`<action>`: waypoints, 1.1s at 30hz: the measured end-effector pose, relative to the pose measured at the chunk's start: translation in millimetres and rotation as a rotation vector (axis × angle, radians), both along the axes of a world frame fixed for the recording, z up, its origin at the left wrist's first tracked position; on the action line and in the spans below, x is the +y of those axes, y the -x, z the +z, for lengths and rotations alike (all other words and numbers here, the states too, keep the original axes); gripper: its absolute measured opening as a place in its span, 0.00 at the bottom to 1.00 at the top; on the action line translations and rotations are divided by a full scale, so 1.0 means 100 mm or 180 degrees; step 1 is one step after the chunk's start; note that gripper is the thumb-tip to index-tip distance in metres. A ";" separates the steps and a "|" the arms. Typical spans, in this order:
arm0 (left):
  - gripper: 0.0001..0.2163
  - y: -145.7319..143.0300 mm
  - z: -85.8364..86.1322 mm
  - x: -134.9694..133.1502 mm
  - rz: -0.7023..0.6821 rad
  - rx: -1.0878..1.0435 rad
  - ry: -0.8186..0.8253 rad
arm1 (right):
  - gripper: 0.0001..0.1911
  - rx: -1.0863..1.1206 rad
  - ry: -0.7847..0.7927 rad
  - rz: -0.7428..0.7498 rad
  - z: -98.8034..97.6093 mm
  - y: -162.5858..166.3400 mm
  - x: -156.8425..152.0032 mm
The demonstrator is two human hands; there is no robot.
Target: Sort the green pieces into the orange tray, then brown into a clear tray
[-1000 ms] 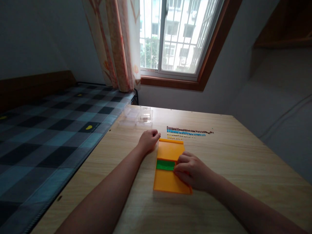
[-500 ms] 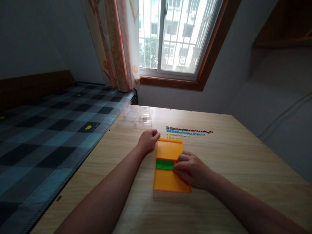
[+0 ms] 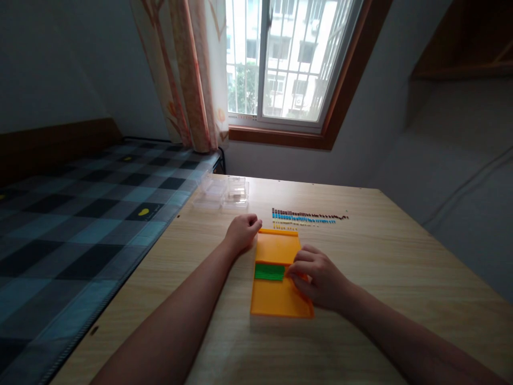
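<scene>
An orange tray point(image 3: 280, 299) with a raised rim and a crosswise ridge lies on the table in front of me. Against the ridge, inside the tray, sits a ribbed block of thin green pieces point(image 3: 269, 271). My left hand point(image 3: 241, 233) is closed, its fingers curled at the tray's far left corner; whatever they grip is hidden. Over the tray's right side, my right hand point(image 3: 318, 275) has its thumb and fingers pinched together at the right end of the green pieces. Anything between those fingertips is too small or covered to make out.
Beyond the tray, rows of tiny brown pieces point(image 3: 296, 213), blue pieces point(image 3: 298, 218) and yellow pieces point(image 3: 280, 226) lie on the wooden table point(image 3: 401, 267). Clear plastic boxes point(image 3: 236, 195) stand at the far left. A bed with a checked cover point(image 3: 100, 214) borders the table's left edge.
The whole view has shifted very slightly. Both hands keep their places at the tray, with my right fingers still pinched beside the green pieces.
</scene>
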State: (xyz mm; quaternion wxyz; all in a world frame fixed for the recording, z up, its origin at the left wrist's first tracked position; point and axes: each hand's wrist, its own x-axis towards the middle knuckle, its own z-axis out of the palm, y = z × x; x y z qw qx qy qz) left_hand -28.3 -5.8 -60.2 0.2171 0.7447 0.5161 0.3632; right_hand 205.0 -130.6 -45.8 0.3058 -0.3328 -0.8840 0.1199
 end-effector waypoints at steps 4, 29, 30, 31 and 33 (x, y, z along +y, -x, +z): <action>0.16 0.00 0.01 0.00 0.0004 0.0001 0.0021 | 0.07 -0.0073 0.0048 0.0016 0.01 0.00 -0.01; 0.16 0.00 0.02 -0.01 0.0020 0.0087 0.0022 | 0.08 -0.0453 0.0152 0.0106 0.03 0.02 -0.02; 0.16 0.00 0.02 0.00 0.0021 0.0082 0.0017 | 0.08 -0.0460 0.0147 0.0107 0.03 0.02 -0.01; 0.16 0.00 0.02 0.00 0.0020 0.0083 0.0012 | 0.08 -0.0463 0.0140 0.0106 0.04 0.02 -0.01; 0.16 0.00 0.02 0.00 0.0018 0.0084 0.0006 | 0.08 -0.0470 0.0125 0.0107 0.04 0.02 -0.02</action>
